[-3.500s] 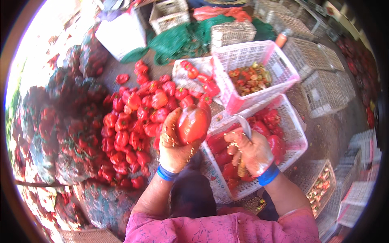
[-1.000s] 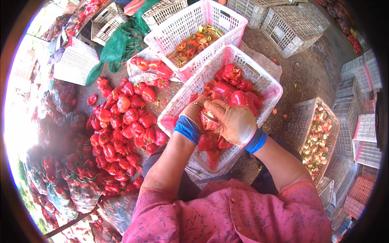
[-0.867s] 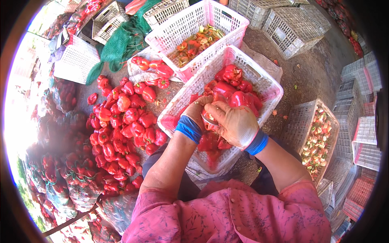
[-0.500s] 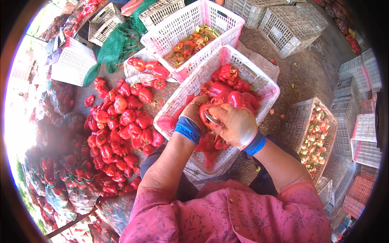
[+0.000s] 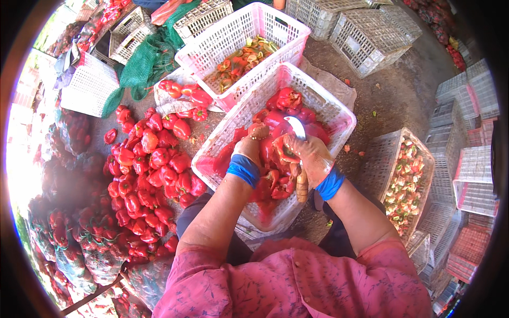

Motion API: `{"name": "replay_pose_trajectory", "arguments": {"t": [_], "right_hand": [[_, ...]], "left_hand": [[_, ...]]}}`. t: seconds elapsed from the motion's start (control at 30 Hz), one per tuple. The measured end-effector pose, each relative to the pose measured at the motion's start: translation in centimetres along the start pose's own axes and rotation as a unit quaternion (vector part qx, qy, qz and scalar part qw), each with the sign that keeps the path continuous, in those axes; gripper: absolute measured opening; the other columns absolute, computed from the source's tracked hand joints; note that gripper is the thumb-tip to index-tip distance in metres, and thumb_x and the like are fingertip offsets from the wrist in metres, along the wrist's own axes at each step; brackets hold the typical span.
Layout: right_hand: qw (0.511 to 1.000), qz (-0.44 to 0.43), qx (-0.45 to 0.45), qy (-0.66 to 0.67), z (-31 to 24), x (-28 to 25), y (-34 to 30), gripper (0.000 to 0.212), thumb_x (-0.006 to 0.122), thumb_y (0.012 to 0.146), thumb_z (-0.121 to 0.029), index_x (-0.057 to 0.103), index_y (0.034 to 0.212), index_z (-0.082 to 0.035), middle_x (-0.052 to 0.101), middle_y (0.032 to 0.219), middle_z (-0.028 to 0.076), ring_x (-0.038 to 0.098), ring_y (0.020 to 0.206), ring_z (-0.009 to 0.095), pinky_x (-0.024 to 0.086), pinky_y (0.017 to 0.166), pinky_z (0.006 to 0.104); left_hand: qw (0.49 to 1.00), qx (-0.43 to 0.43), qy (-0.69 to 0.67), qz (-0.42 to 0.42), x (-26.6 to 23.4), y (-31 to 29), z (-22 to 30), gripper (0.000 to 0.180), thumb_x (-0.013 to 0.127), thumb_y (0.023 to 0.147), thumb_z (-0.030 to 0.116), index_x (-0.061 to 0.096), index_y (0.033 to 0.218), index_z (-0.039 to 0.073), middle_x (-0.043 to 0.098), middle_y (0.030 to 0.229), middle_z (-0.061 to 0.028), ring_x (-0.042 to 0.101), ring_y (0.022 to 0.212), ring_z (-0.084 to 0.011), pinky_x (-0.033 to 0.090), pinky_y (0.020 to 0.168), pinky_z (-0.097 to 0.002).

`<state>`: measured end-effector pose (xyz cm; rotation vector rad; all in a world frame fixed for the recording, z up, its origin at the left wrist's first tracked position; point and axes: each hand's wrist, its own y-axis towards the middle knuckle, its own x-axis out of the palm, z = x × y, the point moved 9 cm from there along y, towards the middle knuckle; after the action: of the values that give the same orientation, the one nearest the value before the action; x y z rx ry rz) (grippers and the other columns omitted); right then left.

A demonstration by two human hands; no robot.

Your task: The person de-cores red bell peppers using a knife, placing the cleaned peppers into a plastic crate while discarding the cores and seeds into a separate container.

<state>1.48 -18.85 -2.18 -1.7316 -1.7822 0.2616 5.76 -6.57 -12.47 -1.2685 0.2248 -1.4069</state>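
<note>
In my right hand (image 5: 313, 156) is a knife (image 5: 296, 127) with a short curved blade pointing up and a wooden handle showing below the fist. A cut piece of red pepper (image 5: 284, 149) sits against the fingers of that hand. My left hand (image 5: 250, 146) is closed just beside it, fingers curled; what they hold, if anything, is hidden. Blue bands circle both wrists. Under both hands stands a white plastic crate (image 5: 339, 117) holding red peppers (image 5: 275, 183), several of them cut open.
Left of the crate lies a heap of whole red peppers (image 5: 154, 172), with filled net sacks (image 5: 101, 241) beyond. A second white crate (image 5: 193, 55) with pepper scraps stands ahead. A crate of pepper cores (image 5: 408, 185) is at the right, near stacked crates (image 5: 445, 175).
My hands have moved a little apart. The knife's blade, earlier inside the pepper, now points up clear of it. The view has shifted slightly.
</note>
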Motion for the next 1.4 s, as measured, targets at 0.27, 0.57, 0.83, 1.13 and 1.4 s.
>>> {"name": "replay_pose_trajectory", "arguments": {"t": [0.27,0.57,0.83,1.13,1.4], "right_hand": [[0.916,0.149,-0.155,-0.340,-2.2,-3.1,2.1,0.044,0.059,0.092,-0.044,0.066,0.092,0.000,0.067,0.077,0.023,0.066,0.071,0.036,0.050,0.064,0.0434],[0.902,0.123,-0.301,-0.283,-3.0,-0.1,0.5,0.036,0.059,0.096,-0.037,0.065,0.099,-0.002,0.066,0.085,0.023,0.066,0.081,0.037,0.051,0.070,0.0440],[0.946,0.131,-0.294,0.031,-6.4,-13.1,-3.2,0.029,0.064,0.093,-0.029,0.066,0.114,-0.009,0.069,0.101,0.009,0.067,0.084,0.018,0.055,0.064,0.0317],[0.758,0.571,0.022,-0.315,-0.1,-52.0,-18.8,0.063,0.054,0.093,-0.044,0.041,0.145,-0.011,0.060,0.128,0.007,0.058,0.098,0.022,0.048,0.084,0.0351],[0.827,0.508,-0.055,-0.235,-4.6,-38.0,-10.3,0.061,0.056,0.091,-0.050,0.049,0.139,-0.014,0.064,0.113,0.005,0.051,0.068,0.017,0.042,0.059,0.0335]], "left_hand": [[0.932,0.266,0.244,0.022,4.7,-5.9,2.4,0.050,0.067,0.093,0.039,0.058,0.115,-0.005,0.066,0.085,-0.0030,0.057,0.067,-0.0084,0.044,0.055,-0.0230],[0.394,0.507,0.767,0.018,9.0,-8.4,2.1,0.057,0.076,0.063,0.013,0.061,0.118,0.006,0.062,0.122,-0.0137,0.056,0.116,-0.0314,0.046,0.098,-0.0433],[0.700,0.330,0.632,-0.044,4.9,-4.7,0.1,0.031,0.062,0.093,0.031,0.066,0.108,0.005,0.070,0.099,-0.0153,0.069,0.081,-0.0296,0.057,0.069,-0.0419],[0.753,0.466,0.461,0.053,6.0,-17.0,9.3,0.016,0.070,0.077,0.020,0.068,0.083,0.005,0.069,0.084,-0.0176,0.067,0.085,-0.0348,0.053,0.077,-0.0423],[0.849,0.462,0.171,0.193,-17.3,-22.1,19.1,0.014,0.073,0.083,0.010,0.069,0.092,0.000,0.070,0.085,-0.0067,0.064,0.078,-0.0127,0.051,0.069,-0.0292]]}}
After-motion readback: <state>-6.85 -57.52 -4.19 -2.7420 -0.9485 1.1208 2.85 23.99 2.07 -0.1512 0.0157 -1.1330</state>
